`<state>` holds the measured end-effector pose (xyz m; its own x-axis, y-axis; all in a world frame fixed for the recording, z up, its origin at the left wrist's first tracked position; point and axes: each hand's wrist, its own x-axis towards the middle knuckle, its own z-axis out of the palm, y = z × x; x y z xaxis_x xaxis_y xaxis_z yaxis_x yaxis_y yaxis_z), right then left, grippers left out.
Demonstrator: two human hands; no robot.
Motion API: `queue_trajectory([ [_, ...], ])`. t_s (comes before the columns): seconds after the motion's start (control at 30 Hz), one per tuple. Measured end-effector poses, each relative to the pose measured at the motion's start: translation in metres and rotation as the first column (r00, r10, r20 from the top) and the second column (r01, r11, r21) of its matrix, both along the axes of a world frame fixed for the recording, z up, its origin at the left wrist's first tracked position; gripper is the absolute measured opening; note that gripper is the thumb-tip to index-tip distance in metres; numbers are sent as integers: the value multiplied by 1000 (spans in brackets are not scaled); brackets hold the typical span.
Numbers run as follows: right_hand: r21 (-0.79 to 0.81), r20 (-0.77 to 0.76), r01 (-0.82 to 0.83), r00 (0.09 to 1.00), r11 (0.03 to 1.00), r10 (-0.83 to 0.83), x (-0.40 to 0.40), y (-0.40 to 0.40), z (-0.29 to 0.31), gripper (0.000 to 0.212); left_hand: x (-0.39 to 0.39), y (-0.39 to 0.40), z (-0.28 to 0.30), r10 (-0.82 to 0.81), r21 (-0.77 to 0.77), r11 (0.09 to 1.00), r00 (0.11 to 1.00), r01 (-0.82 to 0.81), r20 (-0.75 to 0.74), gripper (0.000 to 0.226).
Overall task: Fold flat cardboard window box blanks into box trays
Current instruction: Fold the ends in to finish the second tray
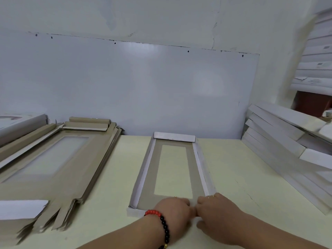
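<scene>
A long cardboard window box tray lies lengthwise on the pale table, brown inside with white raised side walls and a rectangular cut-out in its floor. Its far end flap stands folded up. My left hand, with a red and black bead bracelet on the wrist, and my right hand meet at the tray's near end wall. Both press down on the near end flap with fingers curled over it. The flap itself is mostly hidden under my hands.
A stack of flat brown window blanks covers the table's left side. Folded white trays lean in a pile at the right. A white board backs the table against the wall. White boxes are stacked high at the far right.
</scene>
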<state>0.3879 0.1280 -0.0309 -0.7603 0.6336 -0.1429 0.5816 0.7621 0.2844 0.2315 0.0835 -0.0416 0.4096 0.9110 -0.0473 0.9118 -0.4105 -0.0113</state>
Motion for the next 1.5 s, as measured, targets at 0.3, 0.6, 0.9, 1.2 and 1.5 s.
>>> queue_trajectory([
  [0.3,-130,66,98,994,987,-90,58,29,26,9,-88,10,32,-36,-113,994,967,7,-252,24],
  [0.6,-238,-70,-56,997,970,41,7,4,13,18,-36,8,12,-262,4,964,949,267,-173,29],
  [0.9,-267,-96,-55,995,962,30,4,5,14,19,-23,15,15,-274,-55,962,939,269,-207,15],
  [1.2,-282,-95,-42,995,959,15,2,4,17,17,-20,18,15,-299,-71,954,934,291,-193,16],
  [1.5,-306,-99,-21,995,952,-10,3,5,14,22,-24,17,9,-254,-90,965,960,245,-116,20],
])
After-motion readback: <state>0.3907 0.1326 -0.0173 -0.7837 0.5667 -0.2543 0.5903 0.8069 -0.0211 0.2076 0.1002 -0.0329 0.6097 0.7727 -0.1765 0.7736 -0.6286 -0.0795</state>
